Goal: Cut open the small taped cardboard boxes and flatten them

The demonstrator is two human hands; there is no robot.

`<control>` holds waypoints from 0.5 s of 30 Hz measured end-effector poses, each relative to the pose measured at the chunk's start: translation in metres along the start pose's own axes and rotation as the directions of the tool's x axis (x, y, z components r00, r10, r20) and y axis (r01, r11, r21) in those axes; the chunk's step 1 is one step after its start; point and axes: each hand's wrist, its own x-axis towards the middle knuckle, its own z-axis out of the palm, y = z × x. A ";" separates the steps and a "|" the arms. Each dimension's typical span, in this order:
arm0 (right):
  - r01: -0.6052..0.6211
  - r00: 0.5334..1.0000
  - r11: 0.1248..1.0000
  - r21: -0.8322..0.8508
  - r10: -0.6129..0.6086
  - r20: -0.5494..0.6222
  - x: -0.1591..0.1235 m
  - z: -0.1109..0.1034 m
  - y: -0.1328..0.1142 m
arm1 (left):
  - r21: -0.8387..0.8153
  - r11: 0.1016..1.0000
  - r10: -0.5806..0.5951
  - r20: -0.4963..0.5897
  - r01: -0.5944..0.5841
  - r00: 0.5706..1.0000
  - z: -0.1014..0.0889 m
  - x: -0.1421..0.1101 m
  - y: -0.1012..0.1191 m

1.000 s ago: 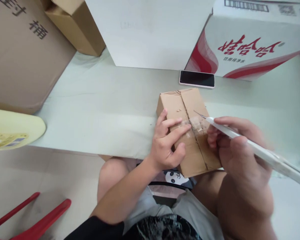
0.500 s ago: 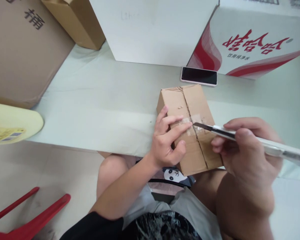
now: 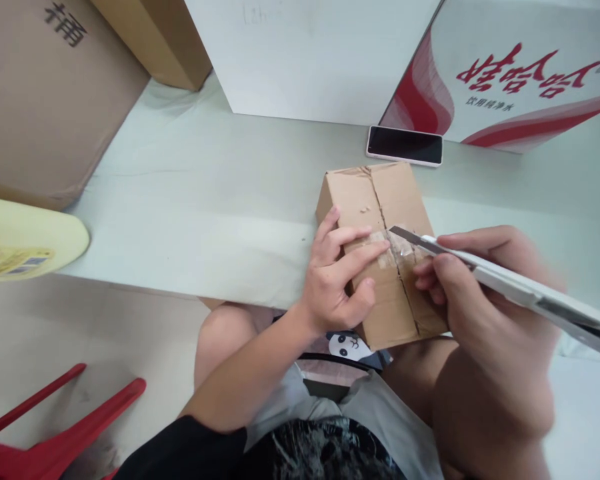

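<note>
Directly beneath the left grip (image 3: 337, 283) sits a small brown carton (image 3: 387, 297), on the bench (image 3: 205, 200), its near end at the front edge. The left grip is spread: fingers apart, laid over the carton's left top flap and not closed around it. Its index fingertip rests on clear tape (image 3: 386, 259) just beside the centre seam (image 3: 381, 210).

To the right of the left grip, the right grip (image 3: 495, 293) is clamped on a white utility knife (image 3: 523, 292). The blade (image 3: 409, 237) is exposed and points leftward from that grip, its tip near the seam and the left index fingertip. Contact between tip and carton cannot be determined. The right grip's curled lower fingers lie at the right flap; contact likewise unclear. The knife's rear end runs rightward past the grip and out of view.

Beyond both grips, a phone (image 3: 405, 145) lies dark screen up, near the carton's far end. Behind it stand a white box (image 3: 310, 60) and a red-and-white box (image 3: 520, 100) bearing printed lettering.

Well left of the left grip are a pale yellow container (image 3: 30, 233), partly cropped, and a large brown box (image 3: 55, 100) beyond it.
</note>
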 end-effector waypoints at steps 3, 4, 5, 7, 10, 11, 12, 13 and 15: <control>0.038 0.998 0.994 -0.103 -0.033 0.045 0.001 0.000 0.001 | -0.015 1.000 0.006 -0.016 -0.007 1.000 0.001 -0.001 -0.001; 0.052 0.997 0.990 -0.133 -0.045 0.057 0.001 -0.001 0.001 | -0.019 1.000 0.009 -0.019 -0.009 1.000 0.001 -0.001 -0.001; 0.066 0.996 0.984 -0.167 -0.055 0.069 0.002 -0.001 0.001 | -0.020 1.000 0.008 -0.017 -0.008 1.000 0.001 -0.001 -0.001; 0.098 0.992 0.967 -0.234 -0.077 0.100 0.004 -0.001 0.001 | -0.023 1.000 0.002 -0.005 -0.002 1.000 0.001 -0.002 -0.001; 0.143 0.984 0.942 -0.305 -0.102 0.144 0.006 -0.001 -0.001 | -0.036 0.999 -0.008 -0.004 0.007 1.000 0.001 -0.002 -0.001; 0.151 0.983 0.938 -0.313 -0.108 0.150 0.006 -0.001 -0.002 | -0.038 0.999 -0.006 -0.010 0.006 1.000 0.001 -0.002 -0.001; 0.155 0.983 0.938 -0.311 -0.114 0.147 0.006 0.000 -0.004 | -0.036 0.999 -0.004 -0.014 0.004 1.000 0.001 -0.002 -0.001; 0.150 0.983 0.941 -0.304 -0.110 0.144 0.005 0.001 -0.005 | -0.031 1.000 -0.001 -0.013 0.000 1.000 0.001 -0.002 -0.001; 0.108 0.989 0.953 -0.283 -0.073 0.132 0.002 0.002 -0.009 | -0.021 1.000 0.003 0.001 -0.003 1.000 0.001 -0.002 -0.002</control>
